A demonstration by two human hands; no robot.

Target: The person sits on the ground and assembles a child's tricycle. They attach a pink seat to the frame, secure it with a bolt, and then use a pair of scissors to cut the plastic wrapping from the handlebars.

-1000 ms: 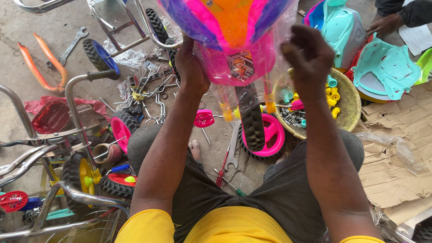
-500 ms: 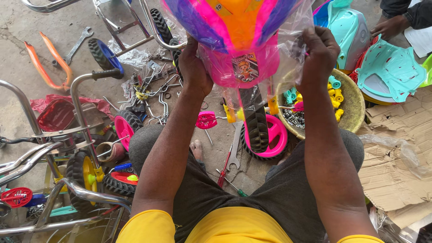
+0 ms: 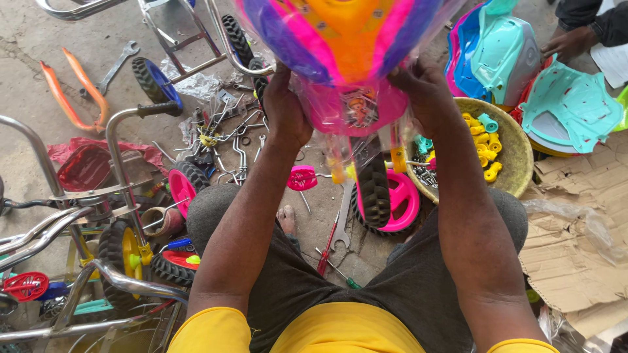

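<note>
— What's being held, and how would you say it handles?

— A bright plastic toy body (image 3: 340, 46), pink, purple and orange, wrapped in a clear plastic bag (image 3: 340, 147). I'd judge it light and fairly stiff, a hollow moulded shell. The film over it looks slick, so a grip on the wrap alone could slide. The sides of the shell, down near the pink lower part, seem the best place to hold it.

— Where is it relative to the hands?

— Between them, raised in front of the person. The left hand (image 3: 286, 108) is curled against its left side, fingers closed on the wrap. The right hand (image 3: 425, 91) is bent over the right side, fingertips pressed into the film. Both touch it; most of the shell rises above and beyond the hands.

— And below?

— Under the hands a pink wheel with a black tyre (image 3: 386, 199) stands on the ground, with a small pink pedal (image 3: 302, 178) below the left hand. A spanner (image 3: 341, 225) and a red-handled screwdriver (image 3: 325, 252) lie nearer the knees.

— Further out?

— Right of the right hand sits a woven basket (image 3: 517, 153) holding yellow and teal small parts, and beyond it lie turquoise shells (image 3: 569, 108), where another person's hand (image 3: 569, 42) rests. Left of the left hand are chrome bicycle frames (image 3: 85, 216).
</note>
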